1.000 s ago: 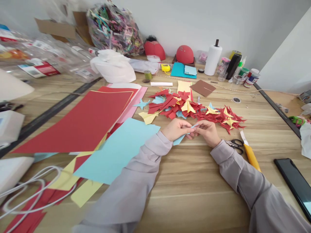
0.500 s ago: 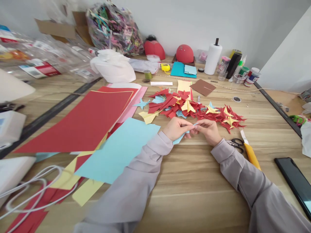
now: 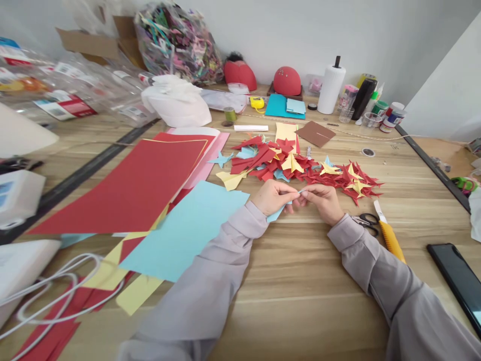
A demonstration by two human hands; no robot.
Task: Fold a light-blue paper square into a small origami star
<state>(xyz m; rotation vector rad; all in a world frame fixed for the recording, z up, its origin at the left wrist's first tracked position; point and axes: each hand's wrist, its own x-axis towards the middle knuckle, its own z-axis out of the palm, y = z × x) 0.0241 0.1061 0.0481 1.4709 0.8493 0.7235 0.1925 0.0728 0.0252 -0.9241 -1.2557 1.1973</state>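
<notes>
Both of my hands meet over the middle of the wooden table, pinching one small piece of light blue paper (image 3: pixel 276 214). My left hand (image 3: pixel 273 197) grips it between thumb and fingers, and part of the paper shows beneath that hand. My right hand (image 3: pixel 323 201) pinches its other end with thumb and forefinger. The fingers hide most of the piece, so its folds cannot be made out. Just beyond the hands lies a heap of folded paper pieces (image 3: pixel 263 161), mostly red with some yellow and blue. Star-shaped pieces (image 3: pixel 356 186) lie at its right end.
Left of my hands lie a light blue sheet (image 3: pixel 184 233) and a large red sheet (image 3: pixel 124 185). Black-handled scissors (image 3: pixel 367 220), a yellow utility knife (image 3: pixel 391 239) and a phone (image 3: pixel 456 281) are on the right. A white cable (image 3: pixel 69 273) coils at lower left.
My fingers have shifted very slightly on the blue paper; both hands keep their pinch. The whole view has moved a little, with the table things appearing slightly further right.
</notes>
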